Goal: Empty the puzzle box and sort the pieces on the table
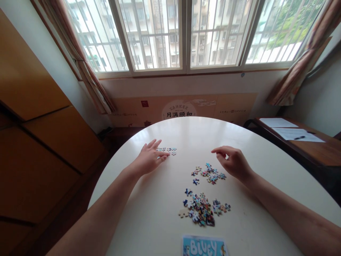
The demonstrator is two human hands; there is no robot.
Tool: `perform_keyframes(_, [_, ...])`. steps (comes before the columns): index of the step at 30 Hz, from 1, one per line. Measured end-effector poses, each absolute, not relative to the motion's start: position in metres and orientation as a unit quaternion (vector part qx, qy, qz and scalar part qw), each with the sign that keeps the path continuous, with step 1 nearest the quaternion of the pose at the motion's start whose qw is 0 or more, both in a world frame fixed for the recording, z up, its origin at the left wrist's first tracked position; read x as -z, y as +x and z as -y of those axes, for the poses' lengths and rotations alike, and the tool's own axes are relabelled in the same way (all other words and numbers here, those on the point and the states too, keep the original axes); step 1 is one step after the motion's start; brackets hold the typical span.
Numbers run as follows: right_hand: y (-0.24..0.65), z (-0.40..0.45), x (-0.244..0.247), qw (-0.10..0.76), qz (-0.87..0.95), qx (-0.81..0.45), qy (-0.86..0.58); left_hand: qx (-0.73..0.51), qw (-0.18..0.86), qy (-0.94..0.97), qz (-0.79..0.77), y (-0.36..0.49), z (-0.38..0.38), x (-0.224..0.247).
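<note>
My left hand [152,156] lies with its fingers spread over a small group of jigsaw pieces [172,149] on the left of the white table. The hand hides part of that group. Over the right side hovers my right hand [230,159], its fingers curled and the index finger pointing left; whether anything is in them does not show. Just below and left of it is a loose cluster of jigsaw pieces [211,175]. A larger heap of puzzle pieces [201,209] sits nearer to me, some overlapping.
The round white table [149,220] fills the middle. At its near edge lies a blue "BLUEY" picture card or box [204,246], cut off by the frame. A wooden desk [301,151] with papers [295,134] stands at right, wooden cabinets [48,156] at left, and barred windows ahead.
</note>
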State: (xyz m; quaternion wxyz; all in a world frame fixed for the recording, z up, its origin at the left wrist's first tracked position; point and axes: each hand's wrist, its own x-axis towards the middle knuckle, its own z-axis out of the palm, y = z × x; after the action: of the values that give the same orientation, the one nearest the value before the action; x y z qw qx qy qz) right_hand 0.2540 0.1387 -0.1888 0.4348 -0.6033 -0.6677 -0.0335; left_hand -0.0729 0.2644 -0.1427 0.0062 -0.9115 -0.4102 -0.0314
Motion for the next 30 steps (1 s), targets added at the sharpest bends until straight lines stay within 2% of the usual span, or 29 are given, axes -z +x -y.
perform_keyframes(10, [0.254, -0.14, 0.189, 0.435, 0.673, 0.033, -0.597, 0.084, 0.026, -0.915, 0.395, -0.073, -0.272, 0.147])
perform_keyframes(17, [0.253, -0.142, 0.19, 0.437, 0.672, 0.035, -0.597, 0.055, 0.059, -0.898, 0.434, -0.042, -0.263, 0.163])
perform_keyframes(30, [0.254, -0.142, 0.19, 0.431, 0.669, 0.036, -0.604, 0.062, 0.037, -0.91, 0.409, -0.046, -0.271, 0.161])
